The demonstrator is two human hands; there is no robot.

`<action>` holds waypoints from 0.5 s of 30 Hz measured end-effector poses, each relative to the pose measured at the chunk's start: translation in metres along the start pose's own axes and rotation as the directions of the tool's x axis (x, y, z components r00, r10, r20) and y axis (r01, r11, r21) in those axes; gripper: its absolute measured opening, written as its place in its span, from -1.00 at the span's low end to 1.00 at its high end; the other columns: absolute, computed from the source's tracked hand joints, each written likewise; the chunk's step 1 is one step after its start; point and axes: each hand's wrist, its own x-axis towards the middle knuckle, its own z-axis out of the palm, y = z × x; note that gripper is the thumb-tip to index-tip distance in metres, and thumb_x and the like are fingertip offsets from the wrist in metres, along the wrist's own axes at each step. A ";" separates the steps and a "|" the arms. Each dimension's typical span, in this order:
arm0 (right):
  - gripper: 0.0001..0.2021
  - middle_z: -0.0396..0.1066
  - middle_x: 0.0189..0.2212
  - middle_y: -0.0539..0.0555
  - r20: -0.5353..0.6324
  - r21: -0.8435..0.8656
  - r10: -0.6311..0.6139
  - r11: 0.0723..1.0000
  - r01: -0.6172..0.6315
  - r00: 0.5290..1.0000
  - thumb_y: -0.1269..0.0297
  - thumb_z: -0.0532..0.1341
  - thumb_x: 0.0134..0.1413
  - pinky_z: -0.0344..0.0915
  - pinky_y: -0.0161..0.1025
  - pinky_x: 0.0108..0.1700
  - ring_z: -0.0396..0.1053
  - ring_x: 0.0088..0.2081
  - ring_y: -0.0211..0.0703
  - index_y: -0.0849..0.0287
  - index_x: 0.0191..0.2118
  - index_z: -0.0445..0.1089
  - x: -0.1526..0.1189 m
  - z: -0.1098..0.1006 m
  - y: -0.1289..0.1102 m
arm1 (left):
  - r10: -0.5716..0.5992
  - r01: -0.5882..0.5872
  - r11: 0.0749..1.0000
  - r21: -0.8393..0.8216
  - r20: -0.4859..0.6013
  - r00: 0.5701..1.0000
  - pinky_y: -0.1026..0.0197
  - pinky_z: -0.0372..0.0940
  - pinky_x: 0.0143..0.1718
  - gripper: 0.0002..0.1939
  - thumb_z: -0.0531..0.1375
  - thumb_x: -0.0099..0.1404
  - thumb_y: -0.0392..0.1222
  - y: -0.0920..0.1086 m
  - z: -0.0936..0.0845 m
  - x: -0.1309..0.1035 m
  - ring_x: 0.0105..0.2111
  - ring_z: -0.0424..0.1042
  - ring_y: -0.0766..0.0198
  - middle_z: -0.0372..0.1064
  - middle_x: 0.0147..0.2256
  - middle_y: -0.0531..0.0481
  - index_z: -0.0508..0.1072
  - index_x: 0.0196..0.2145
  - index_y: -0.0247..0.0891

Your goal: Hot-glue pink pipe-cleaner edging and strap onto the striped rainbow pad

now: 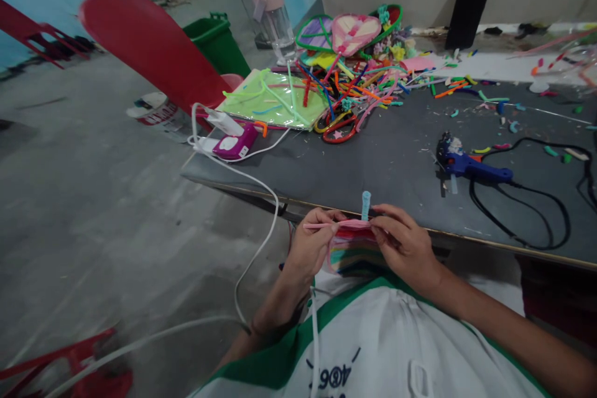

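Note:
Close to my body, below the table's front edge, I hold a striped pipe-cleaner piece [357, 255] between both hands. Its top edge is pink, with red, yellow, green and dark bands beneath. A short light blue coil [366, 205] stands upright at that top edge. My left hand [314, 245] pinches the left end of the pink edge, where a pink pipe cleaner [314, 225] sticks out past the fingers. The fingertips of my right hand [405, 245] are closed on the right end, beside the blue coil. Part of the piece's lower side is hidden by my shirt.
A blue glue gun [478, 168] with a looped black cord lies on the table [396, 161] at right. Red-handled scissors [340, 132], loose pipe cleaners [368, 84], a bottle [277, 25] and a purple power socket [236, 142] are farther back. A white cable [268, 236] hangs at left.

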 end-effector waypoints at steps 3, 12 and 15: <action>-0.81 0.45 -0.04 0.13 0.015 -0.011 -0.005 1.000 0.005 1.000 0.43 0.12 0.19 0.41 -0.25 -0.11 0.44 -0.03 -0.14 0.05 -0.16 0.42 0.000 0.000 0.001 | -0.002 0.002 1.000 -0.011 0.016 1.000 0.20 0.33 -0.21 -0.80 0.36 0.03 -0.34 0.000 -0.001 0.000 -0.26 0.45 0.26 0.46 -0.32 0.00 0.37 -0.53 -0.28; -0.78 0.45 -0.08 0.11 -0.022 0.032 -0.031 0.999 0.032 0.999 0.48 0.14 0.17 0.41 -0.24 -0.11 0.44 -0.05 -0.15 0.06 -0.13 0.40 0.001 0.000 0.002 | 0.110 -0.081 0.941 0.329 -0.072 0.991 0.16 0.35 -0.15 -0.61 0.33 0.12 -0.19 0.009 -0.028 -0.003 -0.23 0.45 0.24 0.42 -0.23 -0.04 0.36 -0.09 -0.22; -0.79 0.46 -0.09 0.10 -0.016 0.038 -0.021 0.999 0.022 1.000 0.48 0.15 0.16 0.40 -0.26 -0.15 0.45 -0.06 -0.16 0.06 -0.15 0.40 0.001 0.000 0.002 | 0.611 -0.400 0.583 0.707 -0.057 0.790 0.07 0.29 -0.01 -0.45 0.31 0.15 -0.24 0.018 -0.030 -0.012 -0.12 0.38 0.21 0.32 -0.10 -0.08 0.24 0.07 -0.16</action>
